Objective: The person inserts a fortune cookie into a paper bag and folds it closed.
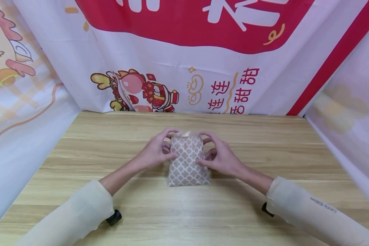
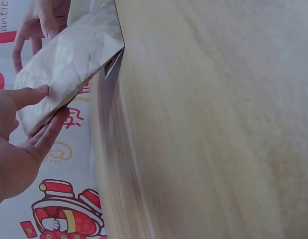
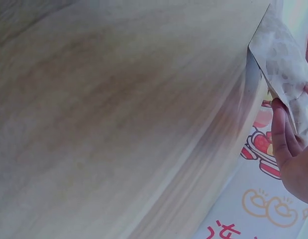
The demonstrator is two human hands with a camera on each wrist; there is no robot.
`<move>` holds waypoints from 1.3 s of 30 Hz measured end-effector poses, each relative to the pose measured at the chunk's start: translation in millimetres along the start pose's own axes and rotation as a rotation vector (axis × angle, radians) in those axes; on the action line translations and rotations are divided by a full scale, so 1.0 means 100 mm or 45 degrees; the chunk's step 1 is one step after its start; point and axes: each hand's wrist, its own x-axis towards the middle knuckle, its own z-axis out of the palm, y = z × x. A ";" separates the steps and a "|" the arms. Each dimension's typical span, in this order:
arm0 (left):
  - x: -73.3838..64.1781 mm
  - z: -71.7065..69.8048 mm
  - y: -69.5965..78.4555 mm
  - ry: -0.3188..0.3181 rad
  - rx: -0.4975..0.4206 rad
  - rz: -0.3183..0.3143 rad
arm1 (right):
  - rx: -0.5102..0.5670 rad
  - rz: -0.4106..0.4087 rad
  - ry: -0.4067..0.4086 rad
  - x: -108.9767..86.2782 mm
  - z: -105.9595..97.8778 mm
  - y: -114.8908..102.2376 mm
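Note:
A flat bag (image 1: 185,164) with a beige and white lattice pattern is held between both hands near the middle of the table, tilted with its lower edge on the wood. On its left side, the left hand (image 1: 160,147) pinches the edge, thumb on the front and fingers behind. The right hand (image 1: 219,154) grips the opposite edge the same way. In the left wrist view the bag (image 2: 69,59) leans up from the tabletop, its face wrinkled and shiny. In the right wrist view, fingers (image 3: 280,129) lie behind the bag (image 3: 280,59). What it contains cannot be seen.
The wooden table (image 1: 110,205) spreads around the bag on all sides. A white and red printed cloth (image 1: 184,58) hangs along the back edge, with more printed cloth at left and right. Black straps (image 1: 114,217) show beneath the sleeves.

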 end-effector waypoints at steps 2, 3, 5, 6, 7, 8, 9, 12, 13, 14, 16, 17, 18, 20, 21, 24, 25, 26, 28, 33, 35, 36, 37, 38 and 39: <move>0.00 -0.01 0.02 0.025 0.022 0.041 | -0.006 -0.022 0.008 0.00 0.00 -0.01; 0.00 -0.01 0.03 0.041 0.037 0.066 | -0.005 -0.036 0.011 0.00 -0.01 -0.02; 0.00 -0.01 0.05 0.070 0.070 0.113 | -0.007 -0.068 0.021 0.01 -0.02 -0.03; -0.01 -0.02 0.06 0.083 0.084 0.136 | -0.002 -0.083 0.029 0.01 -0.02 -0.04; -0.01 -0.02 0.07 0.096 0.103 0.161 | 0.002 -0.099 0.035 0.02 -0.03 -0.05; -0.01 -0.02 0.07 0.110 0.124 0.184 | 0.008 -0.114 0.042 0.02 -0.03 -0.06; -0.01 -0.02 0.08 0.124 0.147 0.207 | 0.012 -0.130 0.051 0.03 -0.03 -0.07; -0.02 -0.03 0.10 0.167 0.222 0.273 | 0.022 -0.178 0.082 0.05 -0.05 -0.08; -0.02 -0.03 0.11 0.182 0.250 0.297 | 0.024 -0.194 0.090 0.05 -0.05 -0.08; -0.02 -0.03 0.11 0.195 0.274 0.321 | 0.028 -0.209 0.098 0.06 -0.05 -0.09; -0.02 -0.04 0.13 0.218 0.316 0.369 | 0.026 -0.238 0.113 0.06 -0.06 -0.09; -0.02 -0.04 0.13 0.227 0.334 0.391 | 0.022 -0.251 0.120 0.06 -0.07 -0.10; -0.02 -0.04 0.14 0.235 0.352 0.412 | 0.017 -0.263 0.126 0.06 -0.07 -0.10; -0.02 -0.04 0.15 0.249 0.373 0.445 | -0.006 -0.292 0.139 0.06 -0.08 -0.11; -0.02 -0.04 0.16 0.257 0.380 0.461 | -0.023 -0.311 0.148 0.06 -0.08 -0.11; -0.03 -0.03 0.17 0.291 0.397 0.501 | -0.073 -0.385 0.177 0.06 -0.09 -0.12; -0.03 -0.03 0.18 0.305 0.400 0.515 | -0.091 -0.415 0.187 0.06 -0.10 -0.12; -0.04 -0.04 0.18 0.317 0.403 0.532 | -0.104 -0.445 0.197 0.06 -0.10 -0.12; -0.04 -0.04 0.18 0.340 0.415 0.564 | -0.120 -0.502 0.208 0.07 -0.11 -0.12; -0.06 -0.04 0.16 0.344 0.452 0.616 | -0.123 -0.605 0.206 0.08 -0.11 -0.10; -0.06 -0.05 0.14 0.334 0.465 0.622 | -0.131 -0.627 0.202 0.07 -0.11 -0.10; -0.07 -0.05 0.14 0.329 0.467 0.623 | -0.139 -0.635 0.200 0.07 -0.11 -0.10; -0.07 -0.05 0.13 0.323 0.469 0.626 | -0.149 -0.640 0.199 0.06 -0.11 -0.10; -0.07 -0.05 0.13 0.317 0.467 0.625 | -0.161 -0.643 0.197 0.06 -0.11 -0.10; -0.08 -0.05 0.13 0.310 0.464 0.626 | -0.173 -0.646 0.195 0.06 -0.11 -0.10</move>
